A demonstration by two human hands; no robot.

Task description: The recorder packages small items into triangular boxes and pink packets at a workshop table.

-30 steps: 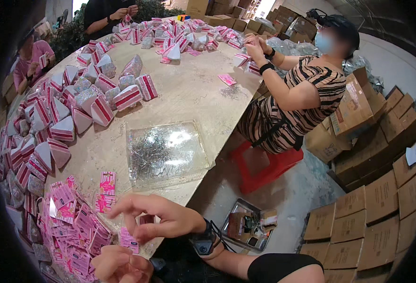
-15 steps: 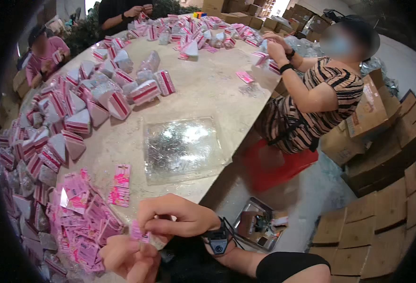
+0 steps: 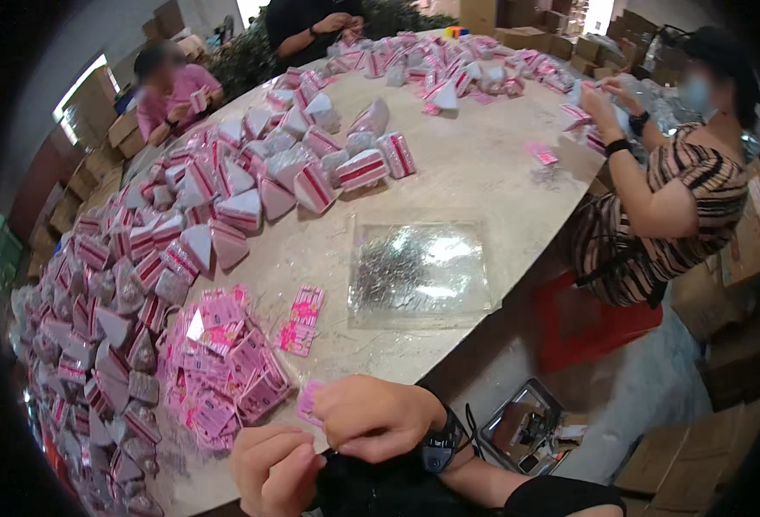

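While scanning from far left: heaps of pink-and-white wedge packets along the desk edge, running up toward the far end. Next, loose pile of pink cards, just beside the packets; two more pink card strips lying apart on bare desk. Left hand at bottom edge, grip curled closed, fingertips pressed together near the right hand; contents hidden, can't tell. Right hand just above it, over the near desk rim, pinching small pink card between thumb and fingers; dark watch on that wrist. Clear plastic bag of small metal bits flat mid-desk, well apart from both hands. Far right: person in striped top seated on red stool, handling pink cards.
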